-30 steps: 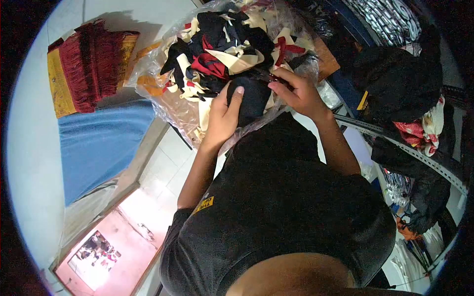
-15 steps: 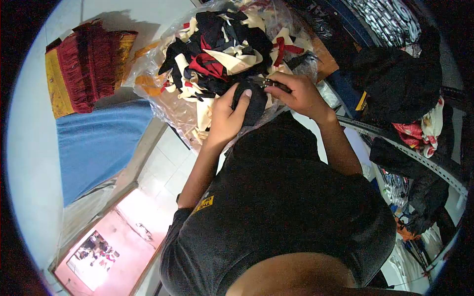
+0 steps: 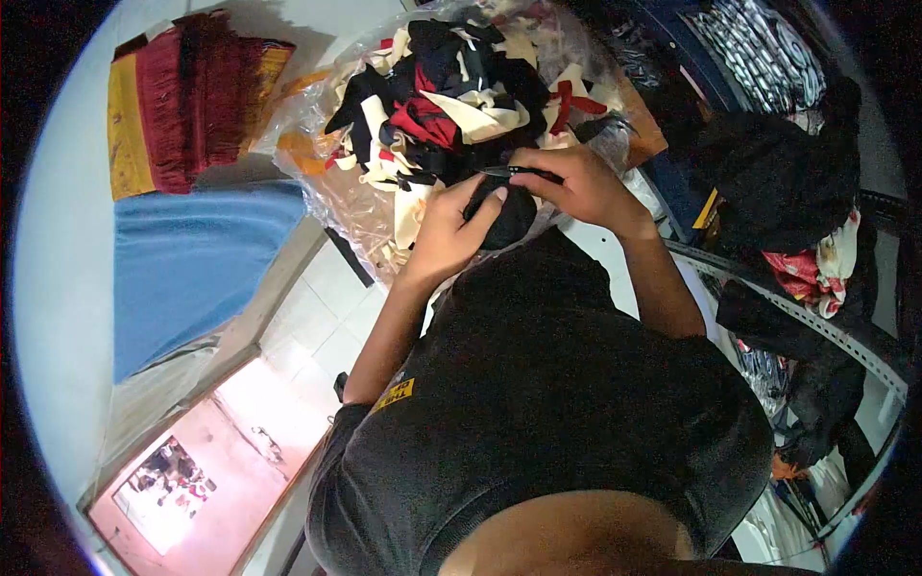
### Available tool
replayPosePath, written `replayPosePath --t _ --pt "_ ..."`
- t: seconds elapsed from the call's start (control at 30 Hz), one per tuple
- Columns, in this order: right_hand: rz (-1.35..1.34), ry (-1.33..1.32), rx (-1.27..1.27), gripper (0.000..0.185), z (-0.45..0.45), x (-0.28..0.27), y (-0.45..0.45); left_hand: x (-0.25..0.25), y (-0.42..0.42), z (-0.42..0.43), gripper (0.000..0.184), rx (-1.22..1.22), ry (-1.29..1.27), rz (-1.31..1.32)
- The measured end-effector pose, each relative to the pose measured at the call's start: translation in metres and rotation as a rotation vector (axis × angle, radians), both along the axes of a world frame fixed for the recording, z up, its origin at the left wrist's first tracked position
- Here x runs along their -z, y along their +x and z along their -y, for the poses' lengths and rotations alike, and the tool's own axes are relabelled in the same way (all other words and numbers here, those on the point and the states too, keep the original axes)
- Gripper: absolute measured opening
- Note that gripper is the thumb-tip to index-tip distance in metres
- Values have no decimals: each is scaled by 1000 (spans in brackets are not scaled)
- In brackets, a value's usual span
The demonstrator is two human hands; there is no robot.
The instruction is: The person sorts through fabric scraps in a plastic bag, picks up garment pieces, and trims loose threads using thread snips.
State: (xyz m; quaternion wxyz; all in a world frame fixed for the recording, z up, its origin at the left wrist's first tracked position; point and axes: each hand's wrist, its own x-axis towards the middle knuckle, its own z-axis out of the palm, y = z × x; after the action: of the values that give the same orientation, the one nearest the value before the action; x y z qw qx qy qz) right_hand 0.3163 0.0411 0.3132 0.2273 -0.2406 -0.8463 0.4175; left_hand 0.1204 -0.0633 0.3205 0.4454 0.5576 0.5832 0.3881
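My left hand (image 3: 449,235) grips a piece of black fabric (image 3: 511,216), its thumb pressed on top. Between the fingers and thumb of my right hand (image 3: 584,192) are small dark-handled thread snips (image 3: 538,174). Their pointed metal blade lies at the upper edge of the black fabric, close to my left fingertips. Whether the blades are apart cannot be made out. Just beyond both hands is a heap of fabric scraps (image 3: 471,115) in black, cream and red, inside a clear plastic bag (image 3: 322,187).
On the left hang a blue towel (image 3: 202,269) and a fringed maroon-and-yellow cloth (image 3: 192,106). To the right, a perforated metal shelf edge (image 3: 797,302) runs past dark garments (image 3: 768,168). Packed clothing (image 3: 759,58) is stacked at the upper right.
The snips have turned nearly level, and their blade now points left across the fabric's upper edge toward my left fingers. My head view has shifted slightly.
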Motion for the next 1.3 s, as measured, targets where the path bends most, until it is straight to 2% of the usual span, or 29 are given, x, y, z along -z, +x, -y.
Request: replayPosePath --t 0.17,0.4,0.47,0.53,0.57,0.6,0.63,0.67,0.73,0.77,0.87,0.93,1.0,1.1,1.27,1.3 --pt "26 -115 -65 23 10 -25 -20 8 -23 10 19 4 117 4" --pt "29 10 -70 24 24 -20 -62 4 -62 30 21 -107 127 29" --pt "-66 -62 54 22 31 -19 -76 9 -74 35 21 -170 148 56" --pt "-81 -78 81 20 36 -19 -92 17 -87 39 23 -411 -99 400" --pt "-169 -151 162 22 38 -9 -102 18 -91 43 25 -469 -204 714" --pt "-255 -224 244 23 41 -2 -110 20 -94 45 25 -476 -199 722" --pt "-205 -380 258 28 43 0 -116 22 -97 46 25 -514 -248 900" --pt "-197 -377 254 28 48 4 -121 23 -100 46 26 -546 -300 1081" --pt "-321 -1184 234 30 57 13 -133 26 -102 48 29 -521 -290 1139" --pt "-305 -1298 249 31 66 15 -138 31 -102 47 29 -506 -262 1230" --pt "-298 -1357 152 32 78 30 -142 30 -106 43 30 -528 -155 1345" --pt "-283 -1298 116 28 85 29 -145 30 -110 44 30 -569 -88 1375" --pt "-151 -1086 211 28 90 17 -153 32 -118 43 29 -581 -106 1461" --pt "-182 -1109 192 29 83 29 -154 35 -117 43 28 -547 -115 1424" --pt "-243 -1020 292 25 79 11 -161 44 -114 46 34 -532 -168 1337" --pt "-224 -1027 219 27 76 8 -159 44 -113 46 28 -545 -167 1386"
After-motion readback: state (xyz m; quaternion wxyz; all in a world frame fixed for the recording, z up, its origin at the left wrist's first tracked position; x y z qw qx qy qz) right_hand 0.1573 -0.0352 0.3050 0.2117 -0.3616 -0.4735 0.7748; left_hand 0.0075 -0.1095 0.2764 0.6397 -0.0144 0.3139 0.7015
